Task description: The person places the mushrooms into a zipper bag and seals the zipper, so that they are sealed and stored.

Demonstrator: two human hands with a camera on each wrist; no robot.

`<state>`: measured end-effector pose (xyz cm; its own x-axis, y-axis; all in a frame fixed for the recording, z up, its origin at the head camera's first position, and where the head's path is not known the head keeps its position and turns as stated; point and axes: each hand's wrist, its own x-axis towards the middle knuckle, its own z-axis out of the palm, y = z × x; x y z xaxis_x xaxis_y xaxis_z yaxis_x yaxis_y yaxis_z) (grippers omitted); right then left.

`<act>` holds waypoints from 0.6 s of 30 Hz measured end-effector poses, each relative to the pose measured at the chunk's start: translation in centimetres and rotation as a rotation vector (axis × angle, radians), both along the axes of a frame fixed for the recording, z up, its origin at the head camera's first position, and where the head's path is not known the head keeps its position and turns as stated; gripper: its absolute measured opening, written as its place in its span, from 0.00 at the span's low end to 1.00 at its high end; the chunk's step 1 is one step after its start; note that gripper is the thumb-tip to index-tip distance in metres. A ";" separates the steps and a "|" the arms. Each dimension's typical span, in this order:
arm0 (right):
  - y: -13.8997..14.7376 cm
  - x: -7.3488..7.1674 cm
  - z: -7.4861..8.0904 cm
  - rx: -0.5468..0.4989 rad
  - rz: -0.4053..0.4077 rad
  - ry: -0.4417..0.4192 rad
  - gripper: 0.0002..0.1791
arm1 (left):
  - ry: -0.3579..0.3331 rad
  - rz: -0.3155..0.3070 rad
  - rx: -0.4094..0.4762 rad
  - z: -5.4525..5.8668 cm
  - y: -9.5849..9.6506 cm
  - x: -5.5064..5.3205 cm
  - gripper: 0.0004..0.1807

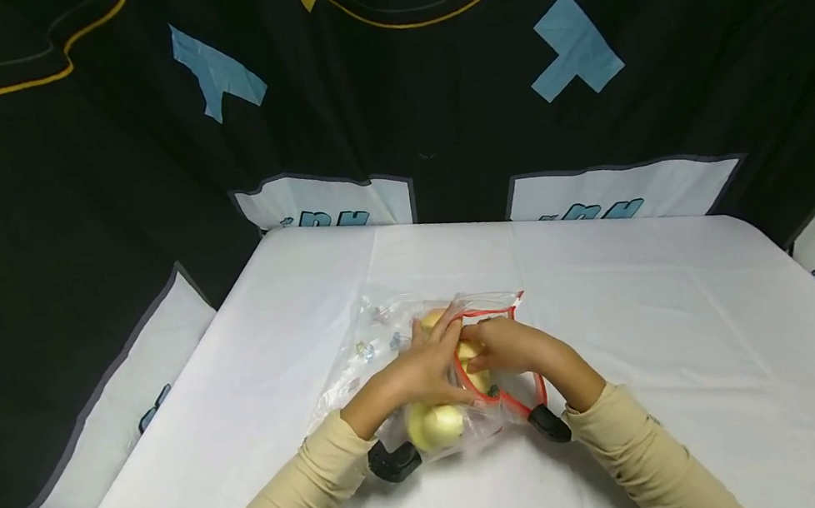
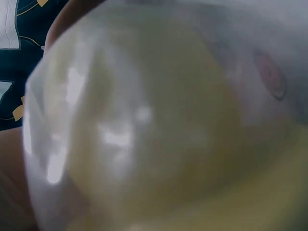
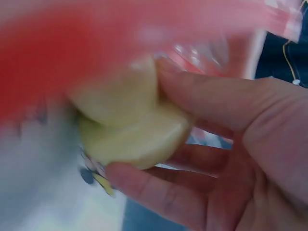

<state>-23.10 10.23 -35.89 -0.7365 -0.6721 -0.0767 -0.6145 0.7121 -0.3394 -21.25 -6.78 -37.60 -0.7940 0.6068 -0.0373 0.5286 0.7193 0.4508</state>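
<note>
A clear plastic zip bag (image 1: 354, 377) with a red seal strip lies on the white table, its mouth facing right. Inside it rest pale yellow, lobed pieces that look like bell peppers (image 1: 436, 427). My right hand (image 1: 512, 343) reaches in at the mouth and grips one yellow bell pepper (image 3: 139, 130), thumb on top and fingers underneath; a small green stem shows on it in the head view. My left hand (image 1: 424, 369) holds the bag near the red rim, thumb and fingers spread apart. Through the plastic, a yellow bell pepper (image 2: 154, 115) fills the left wrist view.
Black wrist devices (image 1: 393, 462) are on both wrists, close by the bag's near side. The white tablecloth (image 1: 647, 302) spreads around the bag. Behind the table hangs a black curtain (image 1: 437, 116) with blue and yellow patches.
</note>
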 end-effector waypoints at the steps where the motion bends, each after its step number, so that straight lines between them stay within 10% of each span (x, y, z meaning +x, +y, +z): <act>1: -0.1 -0.1 -0.1 -0.019 0.020 0.024 0.18 | -0.011 0.013 0.003 0.2 0.1 0.1 0.62; 18: -1.5 -0.7 -2.4 -0.236 -0.141 0.042 0.16 | -0.015 0.035 0.069 0.8 0.3 0.2 0.65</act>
